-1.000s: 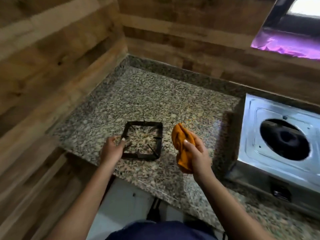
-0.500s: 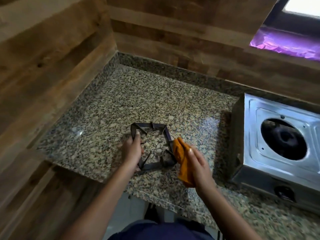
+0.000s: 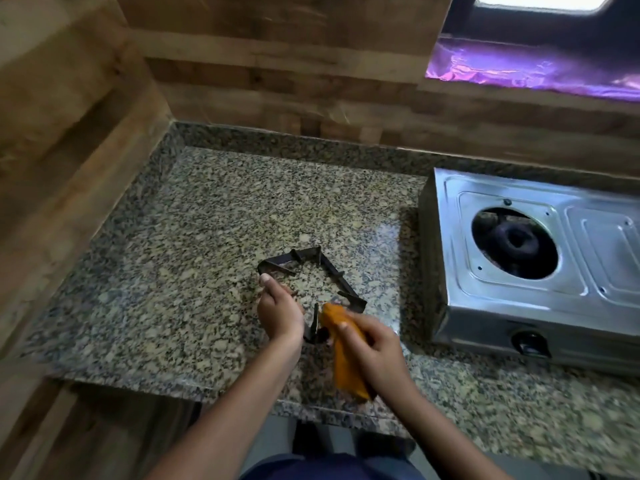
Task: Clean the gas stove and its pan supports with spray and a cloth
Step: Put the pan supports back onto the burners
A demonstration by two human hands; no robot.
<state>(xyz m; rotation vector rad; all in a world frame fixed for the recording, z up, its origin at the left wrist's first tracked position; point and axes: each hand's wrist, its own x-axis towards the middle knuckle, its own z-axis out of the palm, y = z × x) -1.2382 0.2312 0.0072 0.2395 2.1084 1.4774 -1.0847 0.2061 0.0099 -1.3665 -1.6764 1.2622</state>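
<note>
A black square pan support (image 3: 320, 268) lies on the speckled granite counter (image 3: 194, 258), turned like a diamond. My left hand (image 3: 278, 311) grips its left near side. An orange cloth (image 3: 346, 351) is bunched in my right hand (image 3: 375, 348), its tip pressed against the support's near corner. To the right stands the steel gas stove (image 3: 540, 268), with its bare black burner (image 3: 516, 240) showing and no support over it. No spray bottle is in view.
Wooden walls close the counter at the left and back. The counter's front edge (image 3: 242, 393) runs just under my forearms. A stove knob (image 3: 530, 342) faces the front. Purple foil (image 3: 533, 74) lines a ledge at the upper right.
The pan support has been turned from square-on to a diamond and my left hand has shifted along it. My right hand has brought the cloth down onto its near corner.
</note>
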